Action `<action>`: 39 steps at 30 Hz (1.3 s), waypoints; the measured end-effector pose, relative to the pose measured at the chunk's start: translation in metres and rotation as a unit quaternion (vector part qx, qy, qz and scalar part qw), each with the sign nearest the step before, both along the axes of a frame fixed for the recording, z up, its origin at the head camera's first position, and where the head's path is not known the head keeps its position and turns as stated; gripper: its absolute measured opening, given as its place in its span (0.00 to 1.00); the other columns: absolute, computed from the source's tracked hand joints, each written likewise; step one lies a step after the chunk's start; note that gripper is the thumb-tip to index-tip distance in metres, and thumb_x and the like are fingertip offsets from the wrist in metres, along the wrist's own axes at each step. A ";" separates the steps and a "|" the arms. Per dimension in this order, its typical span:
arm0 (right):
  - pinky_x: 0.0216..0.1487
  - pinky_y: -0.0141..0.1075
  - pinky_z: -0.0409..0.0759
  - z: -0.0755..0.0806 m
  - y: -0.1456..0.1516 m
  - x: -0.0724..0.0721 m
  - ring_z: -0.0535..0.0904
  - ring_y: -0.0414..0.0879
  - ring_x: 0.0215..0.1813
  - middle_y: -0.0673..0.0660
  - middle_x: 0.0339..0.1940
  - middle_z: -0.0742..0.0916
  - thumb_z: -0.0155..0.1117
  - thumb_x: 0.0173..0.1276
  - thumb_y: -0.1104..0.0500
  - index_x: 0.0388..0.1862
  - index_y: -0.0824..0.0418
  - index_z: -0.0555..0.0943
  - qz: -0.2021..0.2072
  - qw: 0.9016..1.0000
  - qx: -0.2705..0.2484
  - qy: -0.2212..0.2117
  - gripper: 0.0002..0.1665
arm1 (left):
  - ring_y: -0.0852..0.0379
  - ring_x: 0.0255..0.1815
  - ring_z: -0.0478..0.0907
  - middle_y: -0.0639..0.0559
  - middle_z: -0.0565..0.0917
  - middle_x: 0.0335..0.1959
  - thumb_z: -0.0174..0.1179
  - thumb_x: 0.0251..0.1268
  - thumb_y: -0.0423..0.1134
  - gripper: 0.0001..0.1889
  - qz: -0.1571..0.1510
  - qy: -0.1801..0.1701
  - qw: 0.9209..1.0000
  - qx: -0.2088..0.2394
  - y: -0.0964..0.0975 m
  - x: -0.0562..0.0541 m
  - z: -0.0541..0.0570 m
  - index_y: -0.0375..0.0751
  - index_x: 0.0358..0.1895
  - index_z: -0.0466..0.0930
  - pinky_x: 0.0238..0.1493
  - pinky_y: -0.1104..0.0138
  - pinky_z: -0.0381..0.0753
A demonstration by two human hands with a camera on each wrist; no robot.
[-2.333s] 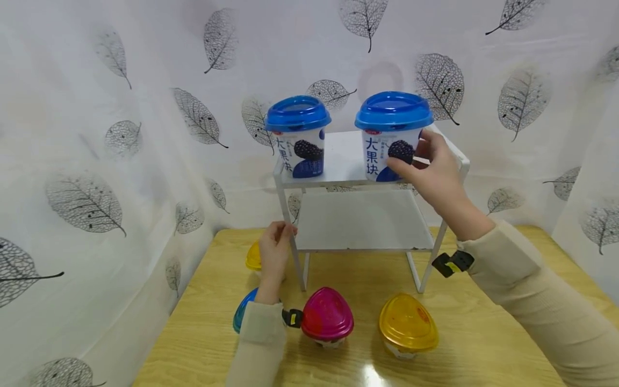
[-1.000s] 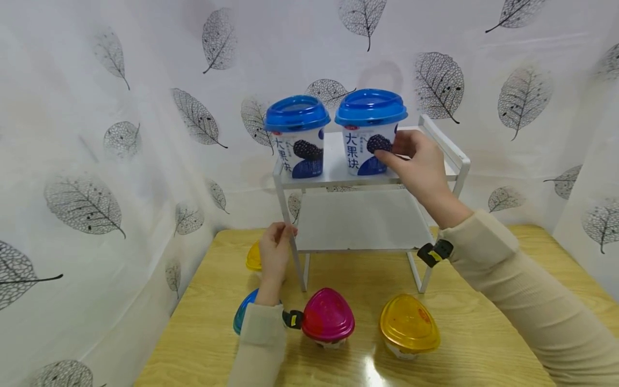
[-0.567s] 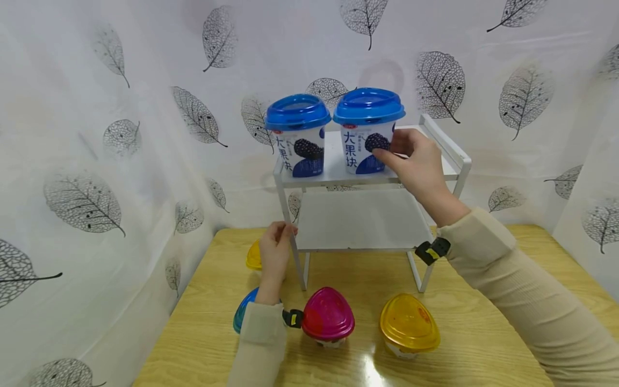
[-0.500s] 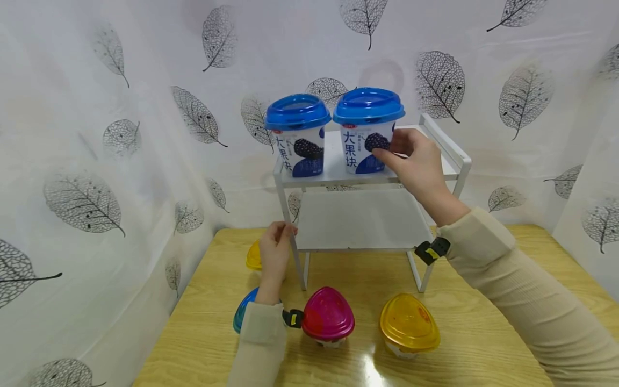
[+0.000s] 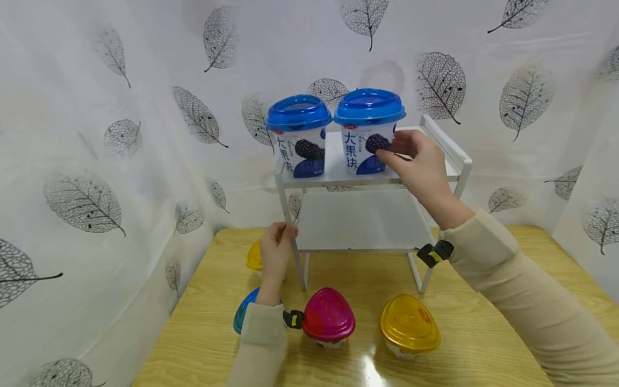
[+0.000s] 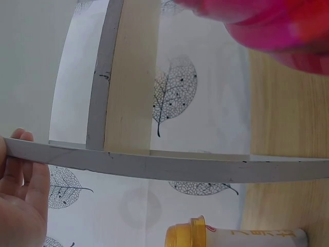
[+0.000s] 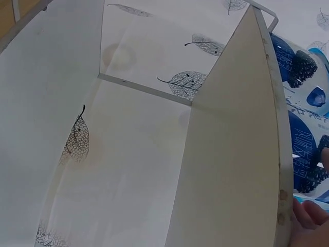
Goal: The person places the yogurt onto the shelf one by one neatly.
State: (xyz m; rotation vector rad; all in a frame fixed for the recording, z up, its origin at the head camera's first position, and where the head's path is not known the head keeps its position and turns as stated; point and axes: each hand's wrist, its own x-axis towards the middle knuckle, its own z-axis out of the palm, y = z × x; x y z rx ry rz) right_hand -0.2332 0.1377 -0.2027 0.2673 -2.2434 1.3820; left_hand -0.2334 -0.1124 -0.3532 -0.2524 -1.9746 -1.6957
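Observation:
My right hand (image 5: 423,164) grips the right side of a yogurt cup (image 5: 368,148) with a blue lid and a blackberry picture. That cup stands upright at the front of the white rack's top shelf. Just to its left is a matching blue-lidded yogurt cup (image 5: 301,140), and the two lids nearly meet. Lower down, my left hand (image 5: 275,250) holds the rack's left front leg (image 5: 285,204). In the left wrist view the fingers (image 6: 36,188) wrap round the grey leg (image 6: 139,164). The right wrist view shows both cups only partly, at its right edge.
On the wooden table (image 5: 358,274) stand a pink-lidded cup (image 5: 329,314) and a yellow-lidded cup (image 5: 410,322) in front of the rack. A blue-lidded cup (image 5: 242,314) and another yellow-lidded cup (image 5: 253,257) are partly behind my left arm. The rack has a lower shelf (image 5: 362,220).
My right hand has shifted its cup left along the top shelf, close beside the other blue-lidded cup. Over the last half second it barely moves. My left hand keeps its place on the leg.

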 end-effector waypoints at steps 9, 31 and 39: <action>0.49 0.30 0.72 -0.016 0.022 0.017 0.74 0.43 0.50 0.59 0.49 0.77 0.62 0.58 0.60 0.52 0.67 0.71 0.010 0.997 -0.053 0.060 0.24 | 0.47 0.32 0.77 0.37 0.80 0.29 0.50 0.63 0.35 0.11 0.002 0.005 1.000 -0.004 0.001 0.002 -0.002 0.26 0.33 0.75 0.38 0.64 0.76; 0.47 0.24 0.69 -0.080 0.080 0.034 0.70 0.46 0.48 0.56 0.42 0.74 0.59 0.56 0.71 0.47 0.66 0.72 -0.041 0.949 -0.278 0.142 0.18 | 0.48 0.32 0.77 0.38 0.80 0.29 0.50 0.63 0.34 0.10 0.022 -0.002 1.000 -0.013 0.000 0.000 -0.001 0.27 0.33 0.75 0.39 0.62 0.76; 0.44 0.21 0.70 -0.103 0.083 0.029 0.70 0.42 0.47 0.53 0.42 0.74 0.57 0.60 0.68 0.48 0.64 0.70 -0.034 0.969 -0.236 0.066 0.16 | 0.48 0.32 0.77 0.38 0.80 0.28 0.51 0.62 0.32 0.09 0.021 0.000 1.000 -0.008 0.001 0.000 -0.001 0.26 0.32 0.75 0.39 0.63 0.76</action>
